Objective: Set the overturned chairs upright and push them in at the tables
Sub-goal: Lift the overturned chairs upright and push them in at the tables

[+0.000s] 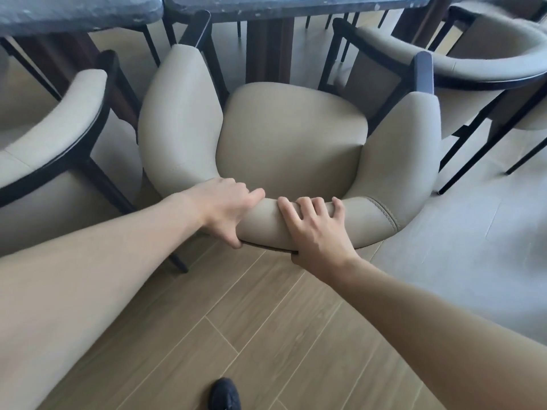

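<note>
Gripping the curved backrest (pixel 266 223) of the upright middle chair (pixel 291 134), the left hand (pixel 225 208) and right hand (pixel 316 229) curl their fingers over it, facing the table (pixel 296 2).

You have the middle beige chair (pixel 291 134) upright, its seat facing the far surface (pixel 296 2); two matching chairs flank it, the right one (pixel 485 63) seemingly upright.

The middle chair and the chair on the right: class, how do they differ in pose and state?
The middle chair stands upright, its open front facing the table; the chair on the right sits turned at an angle. The left hand and right hand grip the middle chair's backrest; nobody touches the right one. Both share beige padding and dark frames.
</note>
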Available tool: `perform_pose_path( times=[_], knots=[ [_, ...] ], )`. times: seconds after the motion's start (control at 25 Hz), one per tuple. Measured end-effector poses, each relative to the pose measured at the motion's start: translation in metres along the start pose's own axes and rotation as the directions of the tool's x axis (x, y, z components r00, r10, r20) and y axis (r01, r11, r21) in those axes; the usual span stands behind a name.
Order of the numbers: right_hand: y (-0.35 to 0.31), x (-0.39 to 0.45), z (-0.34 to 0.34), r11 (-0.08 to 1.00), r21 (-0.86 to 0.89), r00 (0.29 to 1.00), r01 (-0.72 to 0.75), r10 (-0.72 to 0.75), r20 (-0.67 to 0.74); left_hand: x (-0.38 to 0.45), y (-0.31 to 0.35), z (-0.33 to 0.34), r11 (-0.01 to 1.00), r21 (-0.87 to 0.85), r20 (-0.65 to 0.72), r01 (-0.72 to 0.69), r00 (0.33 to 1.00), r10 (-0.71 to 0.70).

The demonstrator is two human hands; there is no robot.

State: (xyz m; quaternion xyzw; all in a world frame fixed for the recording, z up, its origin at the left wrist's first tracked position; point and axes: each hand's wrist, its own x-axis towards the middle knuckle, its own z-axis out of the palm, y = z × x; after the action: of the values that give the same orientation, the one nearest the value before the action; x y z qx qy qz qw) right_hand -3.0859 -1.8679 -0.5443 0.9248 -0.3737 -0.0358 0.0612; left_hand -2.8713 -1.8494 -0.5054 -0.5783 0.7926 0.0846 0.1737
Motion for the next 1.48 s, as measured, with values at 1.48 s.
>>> perform_pose_path(
  times=[1.48],
  knots=[
    [0.110, 0.163, -0.054, 0.946, -0.059, 0.907, 0.318, -0.286, 0.310, 0.090, -0.059, -0.054, 0.962, -0.116, -0.016, 0.247, 0.968, -0.250]
  ],
)
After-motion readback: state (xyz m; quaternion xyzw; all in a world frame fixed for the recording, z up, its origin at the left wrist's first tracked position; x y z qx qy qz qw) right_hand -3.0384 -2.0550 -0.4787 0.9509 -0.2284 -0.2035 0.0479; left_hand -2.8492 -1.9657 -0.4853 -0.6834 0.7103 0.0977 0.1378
